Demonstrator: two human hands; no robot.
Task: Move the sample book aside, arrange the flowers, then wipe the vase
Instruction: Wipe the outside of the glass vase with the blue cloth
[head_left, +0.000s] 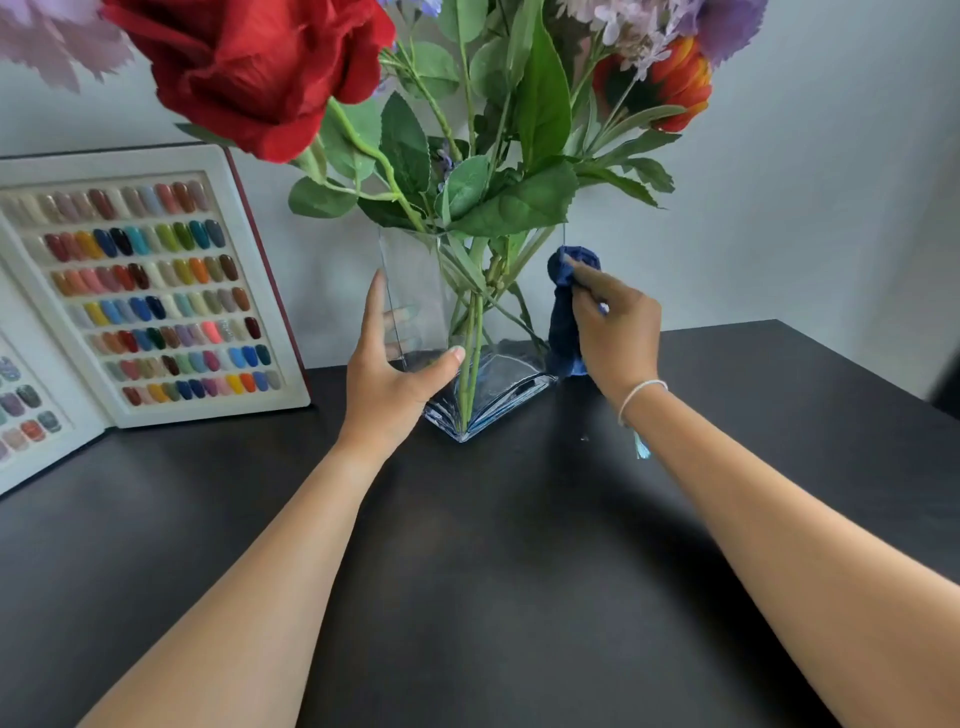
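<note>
A clear square glass vase (421, 291) stands on the dark table (467, 545) near the wall, one corner toward me. It holds artificial flowers (467, 156): a big red rose, purple blooms, an orange one and green leaves. My left hand (395, 374) holds the vase's left side, fingers behind the glass and thumb on the front face. My right hand (613, 327) grips a dark blue cloth (566, 312) and presses it against the vase's right edge. The open sample book (145, 291) of coloured nail tips leans against the wall at the left.
A pale wall runs behind the table. The table's back right corner (779, 322) shows to the right of the vase. A dark object (948, 395) sits at the far right edge.
</note>
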